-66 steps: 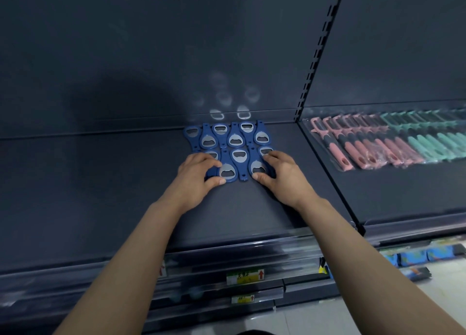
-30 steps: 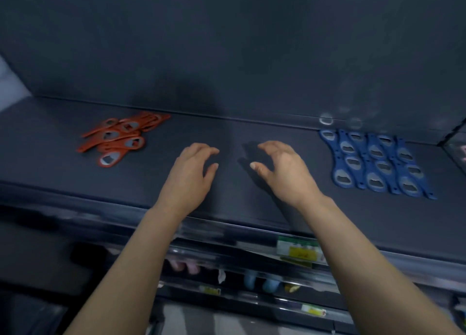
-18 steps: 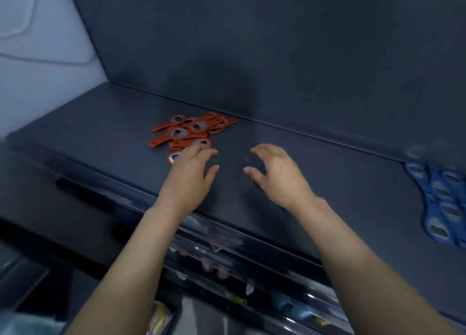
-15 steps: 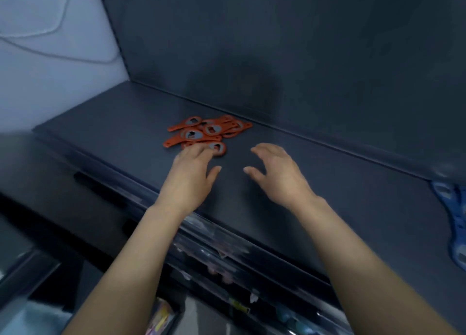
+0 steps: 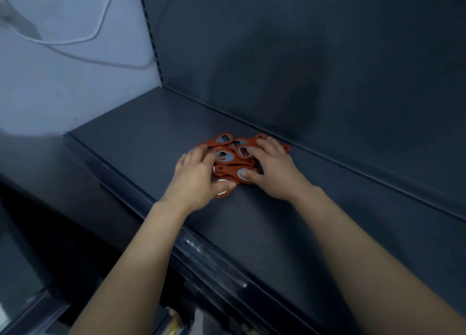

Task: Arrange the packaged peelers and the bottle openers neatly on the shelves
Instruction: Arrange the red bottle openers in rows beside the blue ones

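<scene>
At far left, a pale, smooth wall (image 5: 63,87) carries a thin white cable (image 5: 100,27) that loops down to the perforated upright post (image 5: 151,37) at the shelf's left end. The dark grey, matte metal shelf (image 5: 141,133) runs from that corner toward the right, backed by a plain dark grey back panel (image 5: 302,57) of like finish; a glossy clear strip (image 5: 214,266) lines its front edge. On the shelf, nearer the back panel than the front edge, lies a loose heap of flat orange-red bottle openers (image 5: 232,158), each a rounded teardrop head with a grey metal insert and a narrow straight handle, overlapping at mixed angles. The left hand (image 5: 196,181) lies palm down against the left side of the heap, fingers spread moderately and laid over the nearest openers, thumb pressed on a pale-centred opener at the heap's front edge. The right hand (image 5: 272,173) covers the right side, fingers (image 5: 267,145) extended across the rear openers and thumb touching an opener head at the front. Both hands bracket the heap between them; whether either one actually grips an opener, rather than only pressing on it, cannot be told. Bare forearms extend toward the lower corners of the view. Below the shelf, the contents are blurred and unreadable.
</scene>
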